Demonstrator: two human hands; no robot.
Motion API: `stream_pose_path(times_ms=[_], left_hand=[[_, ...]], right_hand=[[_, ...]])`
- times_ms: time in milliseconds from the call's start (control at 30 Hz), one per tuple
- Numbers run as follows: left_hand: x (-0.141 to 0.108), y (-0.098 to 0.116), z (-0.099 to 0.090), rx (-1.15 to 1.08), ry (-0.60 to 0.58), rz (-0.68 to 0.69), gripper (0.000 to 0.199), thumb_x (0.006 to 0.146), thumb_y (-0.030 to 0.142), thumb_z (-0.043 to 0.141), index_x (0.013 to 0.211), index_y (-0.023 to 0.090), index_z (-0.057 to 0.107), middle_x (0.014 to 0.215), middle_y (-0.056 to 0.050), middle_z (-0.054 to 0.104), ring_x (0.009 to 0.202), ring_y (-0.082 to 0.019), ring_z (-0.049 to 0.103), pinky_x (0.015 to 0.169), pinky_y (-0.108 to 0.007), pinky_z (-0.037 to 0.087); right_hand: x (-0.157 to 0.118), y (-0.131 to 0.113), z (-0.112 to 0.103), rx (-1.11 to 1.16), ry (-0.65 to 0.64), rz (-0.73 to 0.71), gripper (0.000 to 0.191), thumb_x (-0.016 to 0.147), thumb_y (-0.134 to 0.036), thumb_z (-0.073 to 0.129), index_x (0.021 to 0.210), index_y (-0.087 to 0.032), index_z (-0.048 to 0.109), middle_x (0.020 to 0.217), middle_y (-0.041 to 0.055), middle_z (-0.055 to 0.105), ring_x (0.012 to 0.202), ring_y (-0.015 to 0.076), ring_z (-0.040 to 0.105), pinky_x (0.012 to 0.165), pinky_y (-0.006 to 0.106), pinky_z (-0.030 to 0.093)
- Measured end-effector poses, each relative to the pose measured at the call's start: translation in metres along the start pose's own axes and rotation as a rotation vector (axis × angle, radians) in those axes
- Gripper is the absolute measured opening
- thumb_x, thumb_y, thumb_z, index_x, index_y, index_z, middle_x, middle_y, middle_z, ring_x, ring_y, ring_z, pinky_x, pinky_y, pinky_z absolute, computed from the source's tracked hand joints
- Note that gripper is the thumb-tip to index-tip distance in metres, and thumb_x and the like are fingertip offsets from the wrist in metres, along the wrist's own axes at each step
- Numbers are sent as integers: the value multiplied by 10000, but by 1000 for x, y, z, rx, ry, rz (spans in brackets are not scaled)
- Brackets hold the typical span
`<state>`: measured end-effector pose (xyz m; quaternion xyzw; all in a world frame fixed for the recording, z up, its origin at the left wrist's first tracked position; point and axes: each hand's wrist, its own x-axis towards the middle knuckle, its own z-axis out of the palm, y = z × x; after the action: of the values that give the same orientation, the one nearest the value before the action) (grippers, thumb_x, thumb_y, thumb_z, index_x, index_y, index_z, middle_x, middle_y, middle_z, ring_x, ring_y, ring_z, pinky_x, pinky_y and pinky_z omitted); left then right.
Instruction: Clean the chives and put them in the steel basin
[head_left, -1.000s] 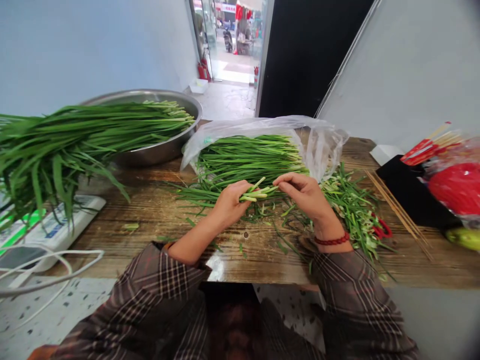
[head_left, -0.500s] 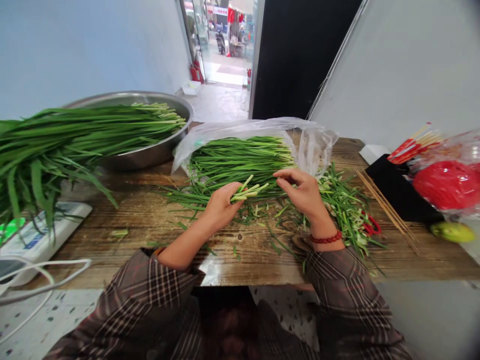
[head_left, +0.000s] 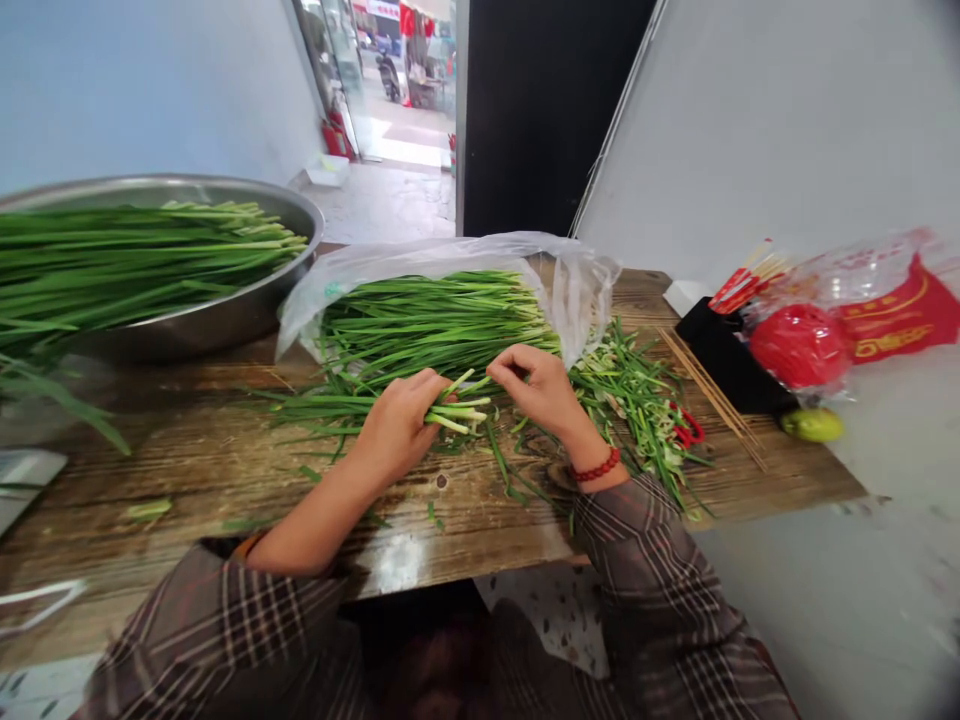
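My left hand (head_left: 401, 425) is closed around a small bunch of garlic chives (head_left: 459, 412). Their pale stem ends stick out to the right, and green leaves trail out on the left. Thumb and forefinger of my right hand (head_left: 536, 392) are pinched together at the tip of one stem in that bunch. Just behind both hands, a larger pile of garlic chives (head_left: 435, 325) lies in an opened clear plastic bag (head_left: 589, 290). Beside my right wrist is a heap of chive trimmings (head_left: 634, 400).
A steel basin (head_left: 217, 325) heaped with garlic chives (head_left: 150, 255) stands at the left. Right of the trimmings lie thin wooden sticks (head_left: 712, 395), a black box (head_left: 735, 365), red packaging (head_left: 802, 345) and a yellow-green fruit-like object (head_left: 812, 424). Scraps litter the wooden table (head_left: 225, 430).
The view has turned to the right, so everything sits further left. My right fingers have come up to the stem ends and closed at one of them; my left hand keeps its bunch.
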<state>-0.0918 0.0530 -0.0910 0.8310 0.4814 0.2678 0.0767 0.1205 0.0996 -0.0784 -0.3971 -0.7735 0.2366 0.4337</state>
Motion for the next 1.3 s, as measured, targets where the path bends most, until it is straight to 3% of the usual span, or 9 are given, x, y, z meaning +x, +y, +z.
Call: stream_pose_path(times_ms=[100,167,333,500,733,967,1100,1200,1300], left_hand=[[0,1,-1,-56,22,7,113,799,140,476,858,184,561,869,-54,600,826,-197,569,726,-297,419],[0,1,-1,-158,81,-72,98,819,173,470,870,183,553,837,-39,604,784,-177,570,713,-282,430],[2,2,-4,-280,255,-313,205,888,346,470,922,178,583,761,-4,616,706,-152,566,685,-264,445],[3,5,-6,-299,278,-333,256,864,406,539,907,172,635,875,-30,691,806,-180,621,761,-285,473],[3,4,-3,-306,269,-316,288,879,402,519,881,154,666,851,-47,699,809,-196,633,767,-302,471],[2,7,-6,-302,344,-267,274,900,373,508,879,155,673,887,-55,687,848,-190,623,819,-316,484],[1,7,-7,-278,387,-173,259,922,343,491,981,180,684,1029,-68,699,1005,-203,608,938,-345,452],[1,4,-3,-231,276,-90,220,888,300,543,1011,199,695,1063,-65,712,1052,-218,594,971,-368,418],[2,1,1,-117,99,-115,146,830,230,591,919,208,705,925,-54,717,940,-222,593,869,-357,422]], right_hand=[[2,10,-12,22,149,153,270,881,-381,533,723,-180,619,644,-12,595,609,116,514,606,253,387],[2,18,-24,19,152,191,312,895,-414,514,742,-176,645,659,1,627,626,127,553,620,259,401],[1,36,-47,-257,-9,92,250,891,-351,556,782,-189,712,795,41,714,764,178,628,738,308,425],[0,42,-45,-414,-250,-42,149,863,-252,615,805,-206,744,847,59,716,823,195,615,808,342,421],[-4,38,-29,-689,-354,-46,74,791,-233,704,842,-212,754,885,98,682,886,240,549,791,370,394],[-2,20,-20,-217,-155,-115,138,882,-254,588,909,-206,715,937,59,719,900,199,628,853,359,453],[-5,9,-8,-70,-190,-97,157,887,-293,587,921,-219,720,911,48,729,853,182,655,793,326,480],[-7,2,0,-30,-245,-131,179,893,-302,578,895,-211,732,850,52,719,798,171,646,748,307,476],[-8,-1,3,27,-254,-75,228,908,-319,536,900,-210,736,839,46,720,756,160,642,726,299,484]])
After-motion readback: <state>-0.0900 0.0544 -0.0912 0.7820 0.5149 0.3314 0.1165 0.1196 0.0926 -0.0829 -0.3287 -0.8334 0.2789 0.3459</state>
